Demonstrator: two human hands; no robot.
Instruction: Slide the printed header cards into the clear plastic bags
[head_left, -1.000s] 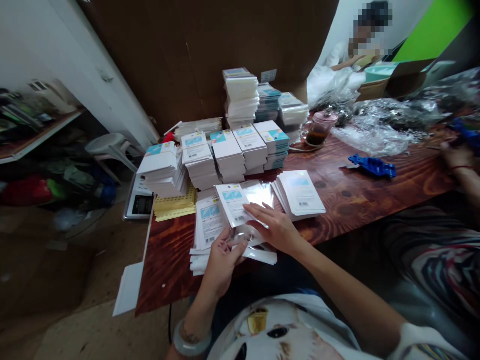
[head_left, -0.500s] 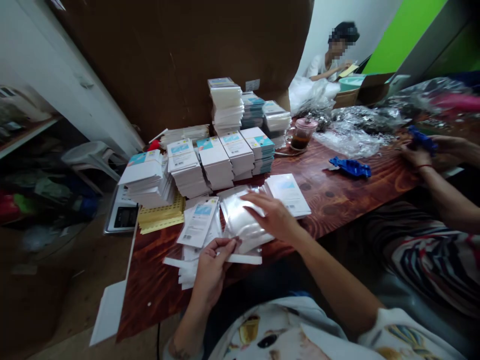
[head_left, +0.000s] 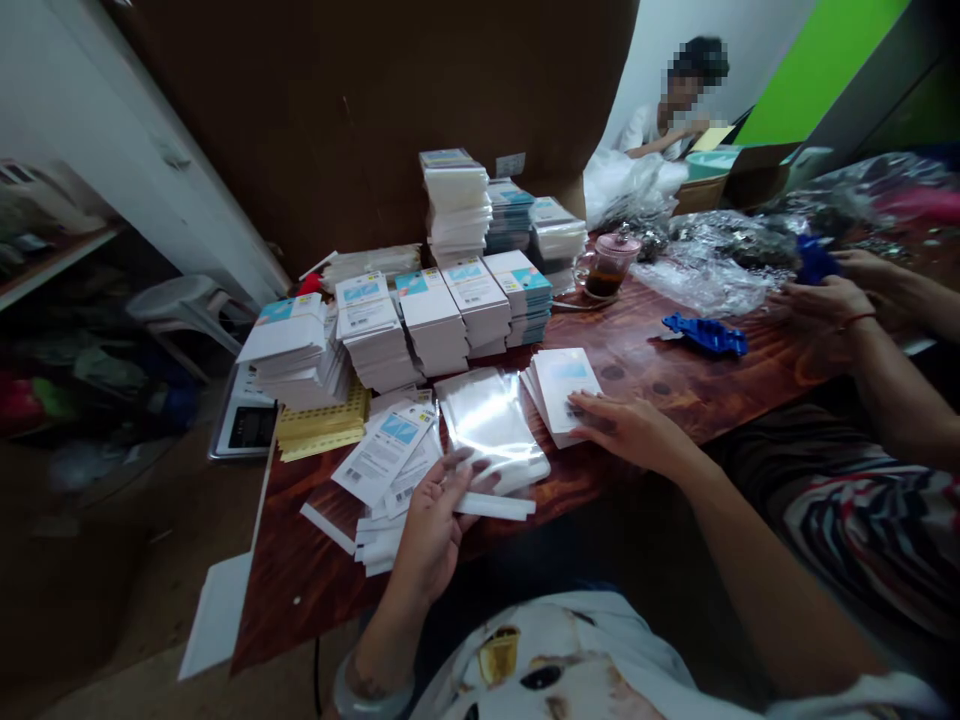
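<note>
My left hand (head_left: 437, 515) pinches a clear plastic bag (head_left: 480, 490) near its white strip, at the front edge of the pile of bags (head_left: 484, 415). My right hand (head_left: 634, 430) rests its outstretched fingers on the near right side of a short stack of white and blue printed cards (head_left: 568, 380). Whether it grips the top card, I cannot tell. Left of the bags lies a loose, overlapping heap of bagged cards (head_left: 379, 455), with one strip poking out to the left.
Tall card stacks (head_left: 476, 300) line the back of the wooden table (head_left: 285, 580). A lidded glass cup (head_left: 606, 268) holds dark liquid. To the right, a blue plastic part (head_left: 705, 335) lies near a co-worker's hands (head_left: 832, 300); another person (head_left: 675, 110) sits behind.
My right hand has moved right, off the clear bags and onto the card stack. A bagged card now lies further left on the heap. The co-worker's hands have shifted slightly left.
</note>
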